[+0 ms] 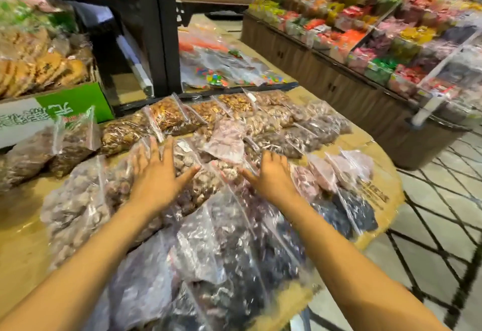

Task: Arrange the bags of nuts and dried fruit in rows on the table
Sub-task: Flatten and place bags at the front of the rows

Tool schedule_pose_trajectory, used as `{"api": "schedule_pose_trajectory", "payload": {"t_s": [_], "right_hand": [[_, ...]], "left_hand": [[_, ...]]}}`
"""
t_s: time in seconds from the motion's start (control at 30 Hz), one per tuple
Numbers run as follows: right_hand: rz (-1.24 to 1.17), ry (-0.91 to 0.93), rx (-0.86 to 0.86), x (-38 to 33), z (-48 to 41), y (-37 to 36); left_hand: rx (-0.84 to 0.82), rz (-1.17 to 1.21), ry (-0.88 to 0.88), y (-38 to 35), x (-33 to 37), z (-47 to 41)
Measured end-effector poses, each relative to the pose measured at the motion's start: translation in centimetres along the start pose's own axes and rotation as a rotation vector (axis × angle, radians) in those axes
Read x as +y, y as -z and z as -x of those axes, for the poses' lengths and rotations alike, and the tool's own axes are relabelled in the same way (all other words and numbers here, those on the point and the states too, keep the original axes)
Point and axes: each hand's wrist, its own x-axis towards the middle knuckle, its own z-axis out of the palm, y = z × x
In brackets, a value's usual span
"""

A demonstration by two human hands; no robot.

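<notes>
Several clear zip bags of nuts and dried fruit lie on a cardboard-covered table [373,148]. Brown nut bags [169,116] form a row at the back. Dark dried-fruit bags [234,252] are heaped near me. A pale pink bag [229,140] lies tilted on the middle pile. My left hand [156,174] rests flat with fingers spread on a bag of light brown pieces [198,187]. My right hand [273,174] is open too, palm down just right of that bag, touching the bags there. Neither hand grips anything.
A green and white carton [52,111] with packed biscuits stands at the left. A black shelf post [159,30] rises behind the table, with candy bags [216,75] beyond it. A long display counter of coloured sweets [365,38] runs along the right, across a tiled aisle [443,213].
</notes>
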Motion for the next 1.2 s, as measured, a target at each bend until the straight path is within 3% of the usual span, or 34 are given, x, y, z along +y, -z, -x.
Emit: {"api": "schedule_pose_trajectory", "payload": {"t_s": [0.27, 0.53, 0.63, 0.73, 0.87, 1.0, 1.1, 1.2], "right_hand": [[-0.042, 0.168, -0.293, 3.9, -16.2, -0.4], [-0.323, 0.261, -0.509, 2.0, -25.5, -4.7], [-0.371, 0.22, -0.487, 1.9, -26.4, -6.5], [-0.318, 0.195, -0.366, 1.7, -22.9, -2.7], [-0.376, 0.156, -0.226, 2.9, -19.0, 0.6], [-0.678, 0.151, -0.163, 5.2, -14.3, 4.3], [-0.959, 0.087, -0.238, 7.5, -8.5, 7.1], [-1.021, -0.012, -0.385, 10.5, -3.3, 6.6]], "left_hand": [[0.009, -0.02, 0.332, -4.6, 6.9, -4.5], [0.143, -0.029, 0.542, -4.8, 9.0, -0.2], [0.197, -0.042, 0.557, -4.3, 9.3, 1.8], [0.272, 0.033, 0.588, -4.3, 10.4, 2.8], [0.338, 0.209, 0.601, -4.2, 12.7, 3.6], [0.382, 0.555, 0.582, -3.3, 15.8, 3.8], [0.254, 0.916, 0.535, -3.0, 18.9, 3.4], [0.195, 1.327, 0.567, -4.4, 22.0, 3.2]]}}
